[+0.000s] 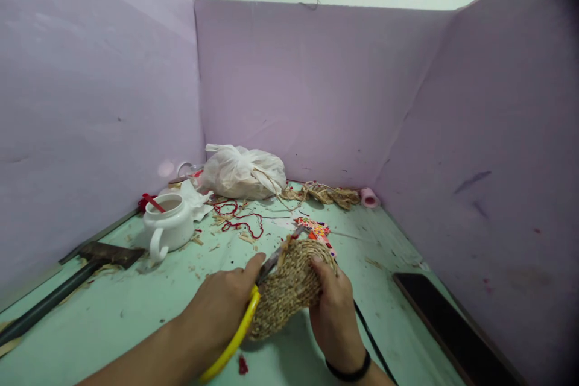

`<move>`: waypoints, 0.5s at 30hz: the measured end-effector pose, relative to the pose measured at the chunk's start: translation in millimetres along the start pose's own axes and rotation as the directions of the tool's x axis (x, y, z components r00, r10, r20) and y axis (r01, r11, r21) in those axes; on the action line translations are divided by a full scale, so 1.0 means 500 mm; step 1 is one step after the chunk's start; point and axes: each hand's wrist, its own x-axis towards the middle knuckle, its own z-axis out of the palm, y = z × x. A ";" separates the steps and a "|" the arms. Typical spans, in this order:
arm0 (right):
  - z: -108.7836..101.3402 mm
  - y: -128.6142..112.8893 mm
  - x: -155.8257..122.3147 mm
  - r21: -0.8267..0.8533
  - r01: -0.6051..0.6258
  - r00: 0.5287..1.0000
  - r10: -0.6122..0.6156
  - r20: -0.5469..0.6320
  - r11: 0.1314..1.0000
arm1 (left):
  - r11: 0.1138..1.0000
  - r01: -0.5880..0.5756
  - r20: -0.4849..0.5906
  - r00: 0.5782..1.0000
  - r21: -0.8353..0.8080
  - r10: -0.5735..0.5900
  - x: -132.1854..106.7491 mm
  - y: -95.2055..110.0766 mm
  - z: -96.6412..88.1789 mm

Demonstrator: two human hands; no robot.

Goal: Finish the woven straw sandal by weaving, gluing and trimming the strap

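My left hand (221,307) is closed around yellow-handled scissors (246,319), whose blades (283,250) reach up along the edge of a woven straw piece (289,283). My right hand (332,307), with a black band on the wrist, grips the right side of that woven piece and holds it tilted just above the green table (136,307). A small colourful printed item (316,230) lies right behind the woven piece.
A white cup with a handle (168,226) stands at the left, a hammer (67,283) lies beyond it. Red thread (239,217), a white plastic bag (244,172), loose straw braid (325,193) and a pink roll (370,198) sit at the back. A dark board (452,325) lies right. Purple partitions (316,90) enclose the table.
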 end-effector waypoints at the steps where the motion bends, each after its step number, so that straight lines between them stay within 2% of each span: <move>1: -0.001 0.001 0.003 -0.006 0.004 1.000 -0.005 -0.011 1.000 | 0.998 0.019 -0.019 1.000 -0.061 -0.020 0.000 -0.004 -0.006; 3: -0.004 0.003 0.009 -0.010 0.014 0.999 -0.015 -0.031 1.000 | 0.990 0.047 -0.048 0.997 -0.134 -0.054 0.001 -0.013 -0.019; 5: -0.007 0.004 0.013 -0.014 0.017 0.999 -0.018 -0.031 1.000 | 0.991 0.054 -0.086 0.994 -0.123 -0.064 0.006 -0.025 -0.030; 7: -0.009 0.005 0.016 -0.025 0.017 0.999 -0.018 -0.029 1.000 | 0.996 0.086 -0.125 0.988 -0.014 -0.087 0.016 -0.043 -0.039; 10: -0.008 0.005 0.018 -0.024 0.011 1.000 -0.011 -0.020 1.000 | 0.955 0.216 -0.138 0.972 0.203 -0.190 0.038 -0.077 -0.045; 12: -0.007 0.004 0.018 -0.009 0.000 1.000 0.000 -0.018 1.000 | 0.914 0.318 -0.166 0.945 0.253 -0.282 0.054 -0.099 -0.040; 15: -0.009 0.008 0.022 0.005 -0.010 0.999 0.011 -0.030 1.000 | 0.884 0.401 -0.230 0.908 0.242 -0.349 0.078 -0.123 -0.023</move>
